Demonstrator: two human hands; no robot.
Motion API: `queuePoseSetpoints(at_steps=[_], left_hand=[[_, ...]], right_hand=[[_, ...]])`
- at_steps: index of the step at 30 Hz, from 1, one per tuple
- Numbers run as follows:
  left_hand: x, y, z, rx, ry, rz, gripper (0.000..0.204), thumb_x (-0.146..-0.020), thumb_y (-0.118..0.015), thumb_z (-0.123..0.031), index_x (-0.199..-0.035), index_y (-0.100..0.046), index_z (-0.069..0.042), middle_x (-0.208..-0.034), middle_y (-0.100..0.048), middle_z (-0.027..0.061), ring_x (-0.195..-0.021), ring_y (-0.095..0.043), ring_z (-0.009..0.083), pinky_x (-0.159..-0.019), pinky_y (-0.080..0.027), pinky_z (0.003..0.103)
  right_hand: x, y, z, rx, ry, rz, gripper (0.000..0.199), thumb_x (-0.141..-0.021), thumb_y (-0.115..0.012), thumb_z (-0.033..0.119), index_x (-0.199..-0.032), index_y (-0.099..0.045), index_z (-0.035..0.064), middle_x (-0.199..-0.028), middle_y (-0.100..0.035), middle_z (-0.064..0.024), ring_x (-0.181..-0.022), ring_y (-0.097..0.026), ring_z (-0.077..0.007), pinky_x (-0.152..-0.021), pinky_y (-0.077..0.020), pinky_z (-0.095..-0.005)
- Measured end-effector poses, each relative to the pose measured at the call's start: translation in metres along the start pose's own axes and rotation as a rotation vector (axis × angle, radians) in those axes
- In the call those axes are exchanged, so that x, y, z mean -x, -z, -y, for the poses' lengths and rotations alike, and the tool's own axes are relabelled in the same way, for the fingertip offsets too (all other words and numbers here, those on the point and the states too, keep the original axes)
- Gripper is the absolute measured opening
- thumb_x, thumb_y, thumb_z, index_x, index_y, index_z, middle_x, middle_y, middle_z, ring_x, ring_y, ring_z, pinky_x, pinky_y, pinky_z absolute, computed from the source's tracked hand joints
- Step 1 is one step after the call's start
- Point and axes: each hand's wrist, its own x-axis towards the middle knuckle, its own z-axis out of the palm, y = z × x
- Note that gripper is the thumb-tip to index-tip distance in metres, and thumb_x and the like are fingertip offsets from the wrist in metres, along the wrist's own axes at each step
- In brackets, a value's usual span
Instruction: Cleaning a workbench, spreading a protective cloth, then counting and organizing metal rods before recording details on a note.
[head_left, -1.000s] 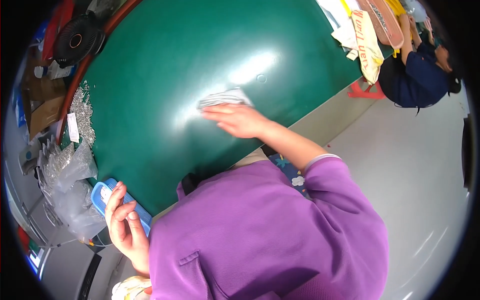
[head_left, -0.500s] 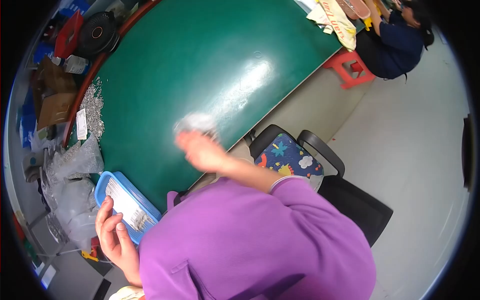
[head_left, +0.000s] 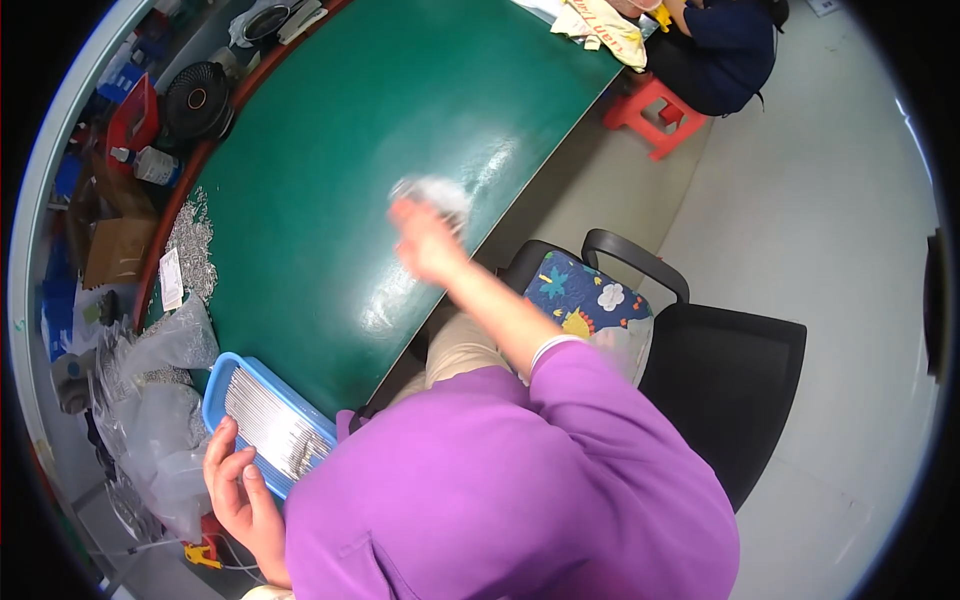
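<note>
My right hand is over the green tabletop, closed on a crumpled whitish thing that motion smears. Whether that is a cloth or a small bag, I cannot make out. Beside a blue plastic basket, my left hand is raised with its fingers apart and slightly bent, and nothing shows in it. Rows of thin silvery rods lie inside the basket, at the table's near left corner.
Small metal pieces are heaped along the table's left edge, near clear plastic bags. A black fan stands beyond. To the right is an office chair. A person sits on a red stool.
My right hand has moved farther across the table with the whitish thing. The view has shifted, and my left hand stays beside the basket.
</note>
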Motion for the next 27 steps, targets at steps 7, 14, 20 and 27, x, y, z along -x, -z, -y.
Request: queuePoseSetpoints(at_steps=[7, 14, 20, 27], left_hand=[[0.002, 0.005, 0.006, 0.054, -0.096, 0.039, 0.008, -0.087, -0.05, -0.004, -0.09, -0.056, 0.0, -0.121, -0.053, 0.0194, -0.119, -0.047, 0.0324, -0.101, -0.033, 0.042], [0.01, 0.011, 0.015, 0.103, -0.081, -0.011, 0.009, -0.086, -0.05, -0.003, -0.09, -0.057, 0.001, -0.12, -0.053, 0.0185, -0.118, -0.048, 0.0313, -0.102, -0.035, 0.042], [0.013, 0.012, 0.021, 0.135, -0.111, -0.028, 0.008, -0.086, -0.052, -0.003, -0.09, -0.058, 0.001, -0.119, -0.054, 0.0179, -0.117, -0.049, 0.031, -0.1, -0.037, 0.041], [0.018, 0.018, 0.027, 0.153, -0.095, -0.058, 0.009, -0.087, -0.052, -0.003, -0.091, -0.058, 0.0, -0.121, -0.053, 0.0171, -0.118, -0.048, 0.03, -0.101, -0.036, 0.041]], right_hand=[[0.027, 0.003, 0.081, -0.515, 0.077, -0.138, 0.023, -0.079, -0.057, 0.009, -0.101, -0.066, 0.0118, -0.107, -0.061, -0.0112, -0.102, -0.057, -0.0285, -0.087, -0.0469, -0.0375], [0.048, 0.09, -0.024, 0.493, -0.405, -0.189, 0.039, -0.08, -0.053, 0.014, -0.117, -0.058, 0.0235, -0.08, -0.058, -0.0104, -0.078, -0.059, -0.0292, -0.069, -0.0487, -0.0422], [0.046, 0.071, -0.033, 0.547, -0.558, 0.031, 0.054, -0.08, -0.047, 0.011, -0.132, -0.044, 0.027, -0.081, -0.064, -0.0107, -0.076, -0.063, -0.0289, -0.067, -0.0501, -0.0427], [0.026, 0.087, -0.014, 0.467, -0.737, 0.285, 0.07, -0.079, -0.045, 0.01, -0.143, -0.024, 0.0251, -0.092, -0.065, -0.0147, -0.085, -0.064, -0.029, -0.073, -0.0508, -0.0411]])
